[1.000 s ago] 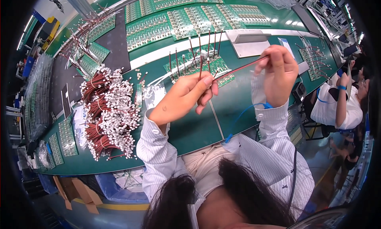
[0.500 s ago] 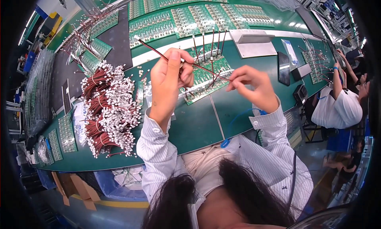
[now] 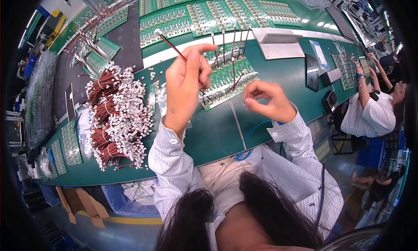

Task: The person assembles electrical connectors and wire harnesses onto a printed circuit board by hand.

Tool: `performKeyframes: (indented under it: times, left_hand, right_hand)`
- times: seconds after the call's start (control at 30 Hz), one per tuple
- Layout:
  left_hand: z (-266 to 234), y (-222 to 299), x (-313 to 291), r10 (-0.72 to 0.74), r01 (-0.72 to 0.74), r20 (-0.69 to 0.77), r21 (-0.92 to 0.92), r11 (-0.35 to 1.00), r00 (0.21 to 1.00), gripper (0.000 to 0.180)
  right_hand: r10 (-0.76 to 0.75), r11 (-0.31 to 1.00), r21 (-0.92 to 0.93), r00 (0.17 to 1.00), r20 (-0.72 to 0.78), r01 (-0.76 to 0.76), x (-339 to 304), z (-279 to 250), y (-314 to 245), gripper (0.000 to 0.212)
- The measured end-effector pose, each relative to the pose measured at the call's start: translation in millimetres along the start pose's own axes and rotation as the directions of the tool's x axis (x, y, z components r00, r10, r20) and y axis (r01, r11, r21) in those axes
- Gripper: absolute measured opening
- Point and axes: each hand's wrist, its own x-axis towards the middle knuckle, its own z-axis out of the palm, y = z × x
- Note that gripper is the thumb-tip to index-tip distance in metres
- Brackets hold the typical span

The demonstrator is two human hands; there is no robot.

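My left hand (image 3: 186, 83) is raised over the bench, closed on a dark red and black wire lead (image 3: 173, 47). One white connector end of the lead points up and away to the left; the rest is hidden behind the fingers. To its right, my right hand (image 3: 269, 101) hovers with curled fingers, thumb and fingertips close together in a pinch. Whatever they may hold is too small to see. Beyond and between the hands lies a green circuit board panel (image 3: 226, 79), with several dark wire leads (image 3: 234, 46) standing up from it.
Bundled wire leads with white connectors (image 3: 117, 120) are heaped on the left. Rows of green circuit boards (image 3: 222, 19) line the far side. A metal bracket plate (image 3: 278, 44), a phone (image 3: 311, 72) and a black box (image 3: 329, 101) sit toward the right. A co-worker (image 3: 368, 114) sits farther right.
The lead no longer stretches across to my right hand, which has drawn slightly down and nearer. My left hand still grips the lead, its index finger now extended.
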Motion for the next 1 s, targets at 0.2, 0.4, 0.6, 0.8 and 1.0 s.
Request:
performKeyframes:
  times: [0.2, 0.4, 0.6, 0.8, 1.0]
  left_hand:
    - [-3.3, 6.8, 1.8, 0.004, -0.003, -0.044, 0.016, 1.000, 0.999, 0.034]
    - [-4.2, 8.4, 0.2, 0.010, -0.010, -0.050, -0.008, 1.000, 0.999, 0.034]
    - [-4.5, 8.9, 0.7, 0.012, -0.012, -0.045, 0.004, 1.000, 0.999, 0.034]
    - [-5.7, 8.1, 0.9, 0.009, -0.009, -0.042, 0.001, 1.000, 0.999, 0.034]
    - [-4.1, 8.3, 1.6, -0.003, 0.003, -0.042, -0.003, 1.000, 0.999, 0.034]
  right_hand:
    - [-0.166, 0.934, -0.341, 0.973, -0.161, 0.103, 3.7, -13.5, 45.2, 0.008]
    - [-0.239, 0.869, -0.473, 0.961, -0.140, 0.147, 15.0, -14.6, 85.4, 0.008]
    - [-0.286, 0.828, -0.532, 0.950, -0.129, 0.177, 18.3, -11.9, 90.8, 0.008]
    - [-0.323, 0.795, -0.564, 0.943, -0.083, 0.223, 17.8, -10.4, 94.4, 0.007]
    - [-0.312, 0.751, -0.639, 0.942, -0.120, 0.167, 15.6, -4.8, 95.4, 0.008]
